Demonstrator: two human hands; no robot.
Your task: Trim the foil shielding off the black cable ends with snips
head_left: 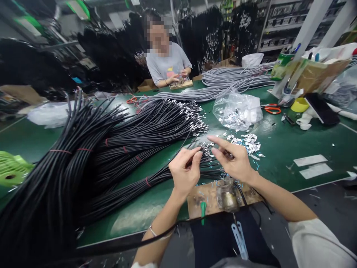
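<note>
My left hand (184, 169) is closed in a pinch on a thin black cable (201, 149), whose dark end shows at the fingertips. My right hand (234, 156) faces it from the other side, index finger stretched out and thumb apart, with nothing visible between those fingertips. Below and behind both hands lies a bundle of black cables (125, 191) tied with a red band, stripped ends near my fingers. Under my wrists, a wooden board (195, 203) carries a small metal device (230, 197) and a green-handled piece (203, 212).
More black cable bundles (150, 123) fill the left of the green table (281, 149). White and blue scraps (248, 143) lie by a plastic bag (238, 109). Orange-handled scissors (272, 108) and a phone (322, 108) are right. A co-worker (170, 63) sits opposite, beside grey cables (237, 80).
</note>
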